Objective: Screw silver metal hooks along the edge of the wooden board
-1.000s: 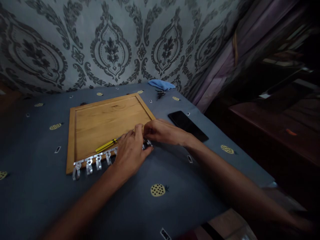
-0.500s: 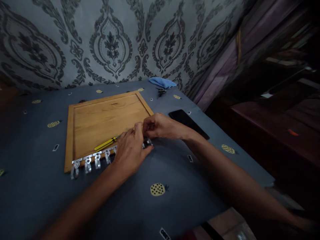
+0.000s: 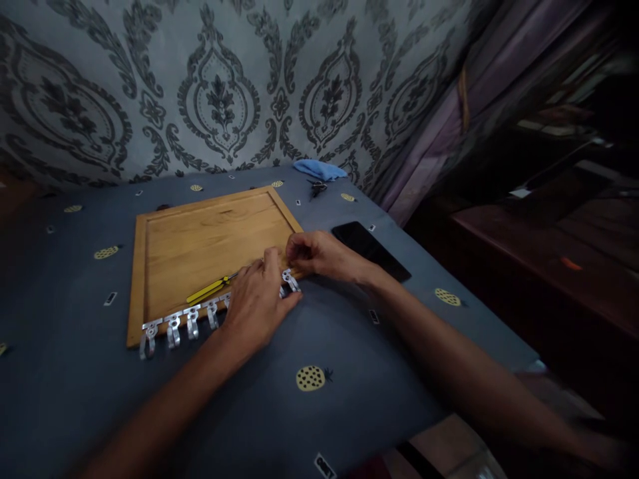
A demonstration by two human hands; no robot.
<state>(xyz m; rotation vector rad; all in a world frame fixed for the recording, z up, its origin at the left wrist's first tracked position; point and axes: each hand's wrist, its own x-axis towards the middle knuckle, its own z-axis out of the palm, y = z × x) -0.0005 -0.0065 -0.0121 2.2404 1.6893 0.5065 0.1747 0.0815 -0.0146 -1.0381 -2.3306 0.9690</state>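
A wooden board (image 3: pixel 200 239) lies on a blue-grey tablecloth. Along its near edge runs a metal hook rail (image 3: pixel 174 326) with several silver hooks hanging over the edge. My left hand (image 3: pixel 257 303) lies on the right part of the rail, fingers curled down over it. My right hand (image 3: pixel 317 256) is at the board's near right corner, fingers pinched together just above the rail's end hook (image 3: pixel 289 279); what they pinch is too small to see. A yellow-handled screwdriver (image 3: pixel 210 289) rests on the board by my left hand.
A black phone (image 3: pixel 369 249) lies right of the board. A blue cloth (image 3: pixel 319 168) and a bunch of keys (image 3: pixel 315 188) sit at the back by the patterned wall. The table's right edge drops to dark wooden furniture (image 3: pixel 549 266).
The hands stay at the rail's right end. My right hand has shifted slightly, and the end hook now shows more clearly between the hands. The camera moved a little.
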